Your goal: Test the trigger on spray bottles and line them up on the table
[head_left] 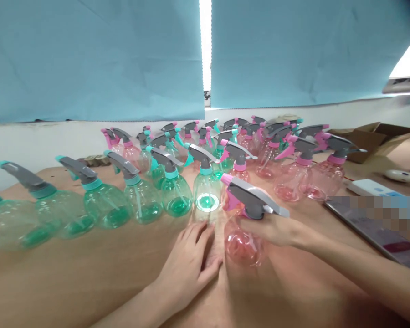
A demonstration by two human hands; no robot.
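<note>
A pink spray bottle (244, 246) with a grey and pink trigger head stands upright at the front of the wooden table. My right hand (259, 228) reaches round its neck from the right, partly hidden behind the head; fingertips show by the pink trigger. My left hand (194, 250) rests on the tabletop just left of that bottle, fingers stretched and holding nothing. Just beyond its fingertips stands a green spray bottle (207, 189). Several more green bottles (111, 205) curve in a row to the left.
Behind are many pink and green spray bottles, including a pink one (294, 180) to the right. A tablet-like dark device (372, 228), a white box (376, 187), a white mouse (401, 176) and an open cardboard box (369, 141) lie at right. Blue blinds (95, 59) hang behind.
</note>
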